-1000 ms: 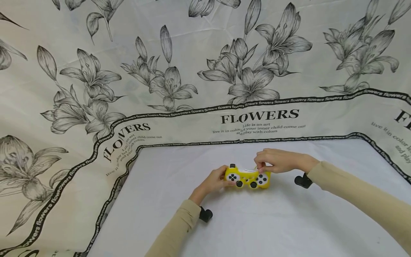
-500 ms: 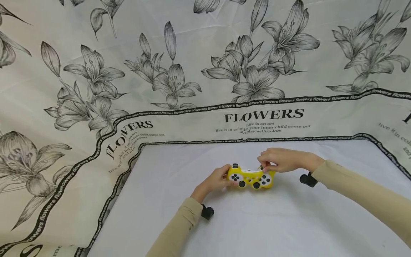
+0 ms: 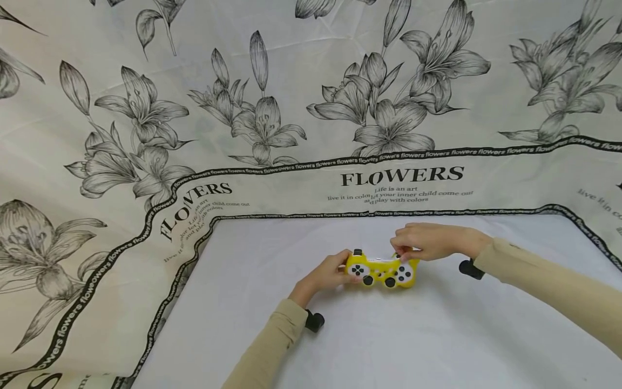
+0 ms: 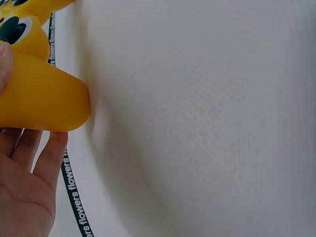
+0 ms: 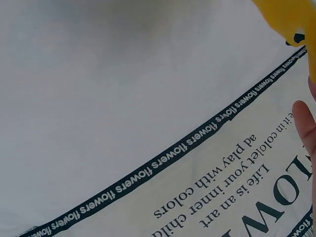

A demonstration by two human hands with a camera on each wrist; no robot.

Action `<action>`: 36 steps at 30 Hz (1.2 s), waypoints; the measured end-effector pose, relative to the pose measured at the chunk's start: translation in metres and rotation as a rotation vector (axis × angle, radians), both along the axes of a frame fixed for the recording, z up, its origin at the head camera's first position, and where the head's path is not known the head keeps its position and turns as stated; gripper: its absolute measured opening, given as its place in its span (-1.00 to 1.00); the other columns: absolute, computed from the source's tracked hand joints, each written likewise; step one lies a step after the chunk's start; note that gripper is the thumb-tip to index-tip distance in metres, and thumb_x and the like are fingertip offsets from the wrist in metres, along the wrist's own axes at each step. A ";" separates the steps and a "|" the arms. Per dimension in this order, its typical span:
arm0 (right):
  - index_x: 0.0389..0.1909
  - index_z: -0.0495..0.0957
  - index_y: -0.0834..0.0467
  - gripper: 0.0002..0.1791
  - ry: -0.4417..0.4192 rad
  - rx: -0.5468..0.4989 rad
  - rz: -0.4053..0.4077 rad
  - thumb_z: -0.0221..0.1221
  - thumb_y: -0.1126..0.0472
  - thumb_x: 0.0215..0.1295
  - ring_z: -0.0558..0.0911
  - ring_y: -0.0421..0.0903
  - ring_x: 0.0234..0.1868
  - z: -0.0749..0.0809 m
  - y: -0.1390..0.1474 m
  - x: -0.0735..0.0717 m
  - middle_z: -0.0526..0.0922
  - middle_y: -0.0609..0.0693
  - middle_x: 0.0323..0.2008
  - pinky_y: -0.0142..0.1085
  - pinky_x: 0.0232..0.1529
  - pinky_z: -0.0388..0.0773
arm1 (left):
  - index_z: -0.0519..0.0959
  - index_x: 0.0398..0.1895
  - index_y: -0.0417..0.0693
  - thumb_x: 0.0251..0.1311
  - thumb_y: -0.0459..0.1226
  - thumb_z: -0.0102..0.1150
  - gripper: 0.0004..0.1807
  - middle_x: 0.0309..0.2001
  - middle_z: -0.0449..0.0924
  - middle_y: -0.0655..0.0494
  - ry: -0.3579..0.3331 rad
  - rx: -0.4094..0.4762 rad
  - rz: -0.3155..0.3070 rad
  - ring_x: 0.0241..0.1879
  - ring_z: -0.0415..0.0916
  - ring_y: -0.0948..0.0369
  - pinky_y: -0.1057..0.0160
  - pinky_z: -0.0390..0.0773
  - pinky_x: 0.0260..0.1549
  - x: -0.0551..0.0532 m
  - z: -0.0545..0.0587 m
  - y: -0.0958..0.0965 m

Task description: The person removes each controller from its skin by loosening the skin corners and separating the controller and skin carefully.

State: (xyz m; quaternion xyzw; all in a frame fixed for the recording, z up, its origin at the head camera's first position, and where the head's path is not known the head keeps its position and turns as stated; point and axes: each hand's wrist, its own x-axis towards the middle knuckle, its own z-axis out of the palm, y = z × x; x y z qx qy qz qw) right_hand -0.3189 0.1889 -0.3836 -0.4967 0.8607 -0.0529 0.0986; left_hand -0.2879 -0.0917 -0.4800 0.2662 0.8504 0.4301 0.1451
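A yellow game controller (image 3: 381,267) with white button pads and black buttons is tilted toward me over the white surface. My left hand (image 3: 326,273) holds its left grip. In the left wrist view the thumb lies over the yellow grip (image 4: 47,98), with several fingers (image 4: 49,158) against its far side. Bent fingers of my right hand (image 3: 430,241) pinch the controller's upper right edge, by the shoulder button. Only part of the controller (image 5: 291,19) and fingers (image 5: 306,128) shows in the right wrist view; the exact contact of the fingertips is hidden.
White cloth (image 3: 389,335) covers the work surface. Behind and to the left hangs a curtain (image 3: 272,108) printed with lilies and the word FLOWERS. Black wrist cameras sit under the left wrist (image 3: 315,321) and the right wrist (image 3: 471,269).
Hands and controller appear slightly farther right in the head view, as does the backdrop. The right fingers shifted a little along the controller's top right edge; both hands keep their places.
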 end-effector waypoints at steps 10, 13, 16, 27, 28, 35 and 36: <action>-0.43 0.37 -0.16 -0.77 -0.005 0.008 0.008 0.23 -0.11 0.20 0.28 -0.34 -0.37 0.000 0.003 0.002 0.29 -0.32 -0.48 -0.41 -0.26 0.21 | 0.37 -0.12 -0.01 0.16 -0.19 0.32 -0.65 -0.12 0.55 0.15 -0.005 -0.007 0.010 -0.02 0.51 0.32 0.23 0.44 0.21 0.002 0.000 0.000; -0.44 0.36 -0.12 -0.71 -0.003 -0.004 0.021 0.29 -0.10 0.15 0.27 -0.33 -0.39 0.000 0.004 0.002 0.28 -0.29 -0.50 -0.41 -0.28 0.20 | 0.36 -0.11 -0.02 0.16 -0.18 0.32 -0.65 -0.10 0.56 0.14 -0.006 -0.007 0.009 0.03 0.52 0.28 0.22 0.44 0.22 0.001 -0.001 0.001; -0.46 0.35 -0.11 -0.65 -0.011 0.003 0.012 0.34 -0.12 0.07 0.27 -0.31 -0.38 0.000 0.004 0.002 0.27 -0.26 -0.51 -0.39 -0.29 0.19 | 0.36 -0.08 -0.03 0.17 -0.18 0.31 -0.64 -0.08 0.56 0.12 -0.007 -0.003 0.009 0.09 0.51 0.23 0.22 0.43 0.23 0.001 0.000 0.001; -0.44 0.36 -0.08 -0.48 -0.021 -0.006 -0.035 0.54 -0.06 -0.25 0.30 -0.29 -0.36 0.000 0.005 0.003 0.32 -0.25 -0.49 -0.41 -0.30 0.25 | 0.38 -0.03 -0.04 0.16 -0.20 0.31 -0.61 -0.06 0.56 0.09 -0.005 0.015 0.022 0.12 0.51 0.19 0.24 0.43 0.22 0.002 0.000 -0.002; -0.44 0.36 -0.07 -0.48 -0.027 -0.009 -0.040 0.54 -0.05 -0.26 0.30 -0.29 -0.37 0.000 0.005 0.003 0.32 -0.24 -0.49 -0.41 -0.31 0.25 | 0.38 -0.02 -0.04 0.16 -0.21 0.31 -0.61 -0.06 0.56 0.09 -0.007 0.018 0.021 0.12 0.50 0.19 0.23 0.43 0.22 0.002 0.000 -0.002; -0.45 0.37 -0.06 -0.49 -0.020 -0.006 -0.073 0.53 -0.07 -0.25 0.29 -0.33 -0.44 -0.005 0.009 0.006 0.32 -0.25 -0.52 -0.44 -0.37 0.24 | 0.37 0.00 -0.05 0.17 -0.18 0.31 -0.59 -0.05 0.55 0.09 0.008 0.023 -0.001 0.12 0.50 0.21 0.26 0.42 0.23 0.002 -0.003 0.000; -0.46 0.37 -0.06 -0.50 -0.014 -0.005 -0.080 0.53 -0.07 -0.24 0.28 -0.33 -0.45 -0.006 0.010 0.006 0.32 -0.25 -0.53 -0.43 -0.37 0.23 | 0.37 0.01 -0.05 0.17 -0.18 0.31 -0.59 -0.04 0.55 0.09 0.007 0.026 -0.001 0.11 0.50 0.20 0.27 0.43 0.22 0.002 -0.003 0.000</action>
